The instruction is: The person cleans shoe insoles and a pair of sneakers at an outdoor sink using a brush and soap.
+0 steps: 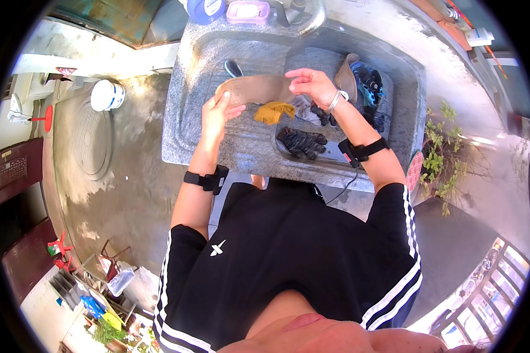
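Note:
Over the stone laundry sink (pixel 247 152), my left hand (pixel 218 112) grips one end of a tan shoe insole (pixel 256 88), thumb on top. My right hand (pixel 311 86) is at the insole's other end with its fingers spread; whether it touches the insole I cannot tell. Below the insole lie a yellow cloth (pixel 274 113) and a pale grey cloth (pixel 307 110). A dark knitted glove (pixel 302 143) rests near the basin's front edge. At the basin's right are a second tan insole (pixel 346 79) and a blue and black item (pixel 369 84), perhaps cloth.
A brush (pixel 233 68) lies on the ribbed washboard. A pink soap box (pixel 247 12), a blue container (pixel 206 9) and a metal pipe (pixel 313 20) are at the sink's back. A white bucket (pixel 107 95) stands left; a leafy plant (pixel 444 150) is right.

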Tool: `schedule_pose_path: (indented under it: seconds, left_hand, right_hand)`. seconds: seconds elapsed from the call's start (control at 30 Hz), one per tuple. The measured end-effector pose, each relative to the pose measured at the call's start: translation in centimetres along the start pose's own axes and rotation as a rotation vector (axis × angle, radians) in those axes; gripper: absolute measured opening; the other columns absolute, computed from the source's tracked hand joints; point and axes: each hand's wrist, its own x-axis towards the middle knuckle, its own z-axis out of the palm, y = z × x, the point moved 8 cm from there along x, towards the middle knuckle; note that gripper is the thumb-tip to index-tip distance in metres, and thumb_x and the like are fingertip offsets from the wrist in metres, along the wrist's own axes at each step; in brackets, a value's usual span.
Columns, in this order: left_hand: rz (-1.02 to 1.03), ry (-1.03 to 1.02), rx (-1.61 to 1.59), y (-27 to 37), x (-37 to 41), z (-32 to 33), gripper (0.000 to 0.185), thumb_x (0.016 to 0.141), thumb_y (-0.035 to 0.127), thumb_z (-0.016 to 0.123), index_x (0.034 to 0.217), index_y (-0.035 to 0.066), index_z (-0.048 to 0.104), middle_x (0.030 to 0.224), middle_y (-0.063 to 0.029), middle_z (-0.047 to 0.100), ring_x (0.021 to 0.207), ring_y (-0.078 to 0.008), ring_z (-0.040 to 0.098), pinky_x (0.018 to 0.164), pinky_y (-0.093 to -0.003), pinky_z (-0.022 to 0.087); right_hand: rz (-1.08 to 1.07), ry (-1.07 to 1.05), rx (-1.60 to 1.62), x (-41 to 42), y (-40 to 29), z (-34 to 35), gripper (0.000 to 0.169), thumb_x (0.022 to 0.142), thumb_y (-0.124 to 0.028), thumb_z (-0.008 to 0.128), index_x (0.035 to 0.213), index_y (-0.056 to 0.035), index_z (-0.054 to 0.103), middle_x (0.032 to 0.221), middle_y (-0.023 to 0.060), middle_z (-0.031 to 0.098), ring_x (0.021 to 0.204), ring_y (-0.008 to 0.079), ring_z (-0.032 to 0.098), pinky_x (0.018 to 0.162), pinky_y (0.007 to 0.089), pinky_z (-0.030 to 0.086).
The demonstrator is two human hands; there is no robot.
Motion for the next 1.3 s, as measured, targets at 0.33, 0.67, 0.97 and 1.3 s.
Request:
schedule_pose_path:
  seconds: [0.33,0.67,0.97,1.3]
  left_hand:
    - [-0.157,0.266,-0.201,-5.1,-3.2,-11.7,0.025,0.086,0.016,0.054,0.103,-0.002,0.049,0.091,-0.0145,0.061,0.074,-0.0241,0.064,0.06,-0.0301,0.052]
    - [-0.147,0.249,0.059,-5.3,-5.8,-14.5,0.024,0.084,0.008,0.054,0.106,0.001,0.048,0.091,-0.0102,0.06,0.074,-0.0178,0.062,0.062,-0.0266,0.052]
    - [-0.175,0.247,0.226,-5.5,-5.8,-14.4,0.023,0.082,0.015,0.058,0.097,-0.002,0.054,0.08,-0.0071,0.06,0.063,-0.0116,0.059,0.053,-0.0225,0.052]
    - [-0.163,0.261,0.1,-6.4,-6.0,-14.5,0.026,0.087,0.012,0.049,0.106,-0.005,0.049,0.087,-0.0139,0.061,0.069,-0.0187,0.062,0.056,-0.0257,0.053]
  right_hand:
    - [0.168,-0.011,-0.616,0.5,8.0,-3.9,0.034,0.071,-0.013,0.067,0.102,-0.0024,0.059,0.085,0.0099,0.063,0.072,0.0153,0.059,0.063,0.0268,0.046]
    - [0.256,0.649,-1.432,1.9,8.5,-16.2,0.037,0.077,-0.018,0.053,0.11,-0.003,0.045,0.111,0.0216,0.05,0.105,0.0359,0.05,0.085,0.0416,0.043]
    - [0.323,0.724,-1.164,1.3,11.8,-26.4,0.026,0.076,-0.02,0.055,0.095,-0.0034,0.055,0.098,0.0181,0.06,0.09,0.0343,0.059,0.079,0.0376,0.046]
    - [-0.726,0.396,-1.22,-0.3,-4.4,-4.1,0.021,0.068,-0.007,0.056,0.088,-0.0057,0.058,0.073,0.0135,0.053,0.073,0.0329,0.053,0.066,0.0408,0.043]
